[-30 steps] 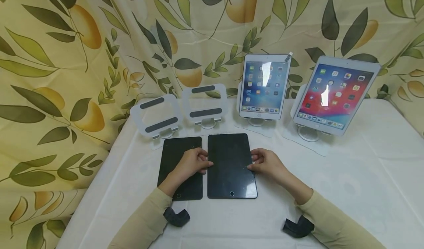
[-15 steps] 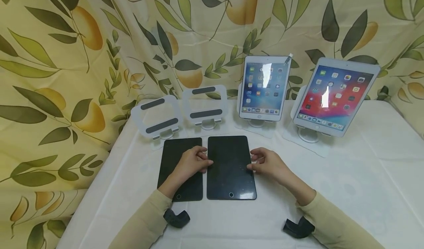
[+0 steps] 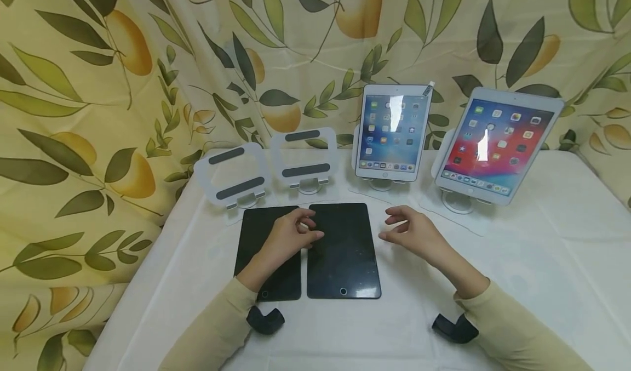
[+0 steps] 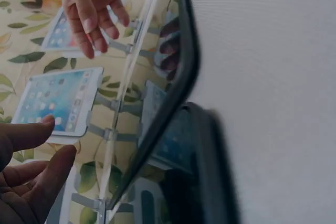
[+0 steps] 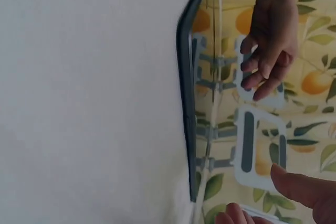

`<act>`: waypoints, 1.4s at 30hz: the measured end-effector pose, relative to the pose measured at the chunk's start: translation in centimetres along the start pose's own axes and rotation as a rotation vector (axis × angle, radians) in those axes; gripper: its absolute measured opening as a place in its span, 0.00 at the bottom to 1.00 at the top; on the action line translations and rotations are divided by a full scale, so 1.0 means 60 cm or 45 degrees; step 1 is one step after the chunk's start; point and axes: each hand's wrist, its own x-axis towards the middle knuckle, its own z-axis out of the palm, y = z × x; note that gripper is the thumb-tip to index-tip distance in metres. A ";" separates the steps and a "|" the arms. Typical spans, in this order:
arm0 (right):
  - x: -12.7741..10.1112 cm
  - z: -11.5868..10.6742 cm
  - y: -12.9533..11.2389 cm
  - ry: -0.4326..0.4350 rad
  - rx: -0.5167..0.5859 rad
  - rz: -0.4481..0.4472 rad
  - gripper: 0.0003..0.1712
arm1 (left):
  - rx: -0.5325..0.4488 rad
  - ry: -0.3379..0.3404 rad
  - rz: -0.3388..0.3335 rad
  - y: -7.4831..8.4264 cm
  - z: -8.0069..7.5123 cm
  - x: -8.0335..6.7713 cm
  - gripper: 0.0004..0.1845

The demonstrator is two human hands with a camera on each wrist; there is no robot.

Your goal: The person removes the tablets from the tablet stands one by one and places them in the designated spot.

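Two black tablets lie flat side by side on the white cloth, the left one (image 3: 283, 278) partly covered by my left arm, the right one (image 3: 342, 256) in full sight except where my fingertips overlap it. My left hand (image 3: 288, 234) hovers over the gap between them, fingers loosely bent, holding nothing. Off the right edge of the right tablet, my right hand (image 3: 416, 231) is raised with thumb and fingers apart. The left wrist view has my left hand (image 4: 31, 171) clear of the dark tablet edge (image 4: 191, 40); in the right wrist view my right hand (image 5: 302, 192) is empty too.
Behind the black tablets stand two bare white tablet stands, a left one (image 3: 236, 173) and another (image 3: 304, 153) beside it. Further right, a white tablet (image 3: 393, 132) and a second white tablet (image 3: 498, 143) lean on stands. A leaf-patterned curtain (image 3: 162, 97) closes off the back.
Both hands have let go of the right black tablet's edges and lifted. The right hand has drawn away to the right; the left has risen slightly. The tablet stays in place.
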 end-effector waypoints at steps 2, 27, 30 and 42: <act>0.000 -0.008 -0.003 0.015 -0.019 -0.005 0.34 | 0.050 0.006 0.018 0.007 -0.001 0.003 0.27; 0.010 -0.072 -0.030 0.368 0.013 -0.002 0.50 | 0.126 0.086 0.198 0.120 -0.016 0.069 0.37; 0.018 -0.078 -0.030 0.443 0.039 -0.037 0.48 | 0.102 0.117 0.209 0.132 -0.010 0.084 0.39; 0.065 -0.108 -0.031 0.674 0.050 -0.071 0.45 | -0.028 0.282 0.197 0.156 0.022 0.159 0.41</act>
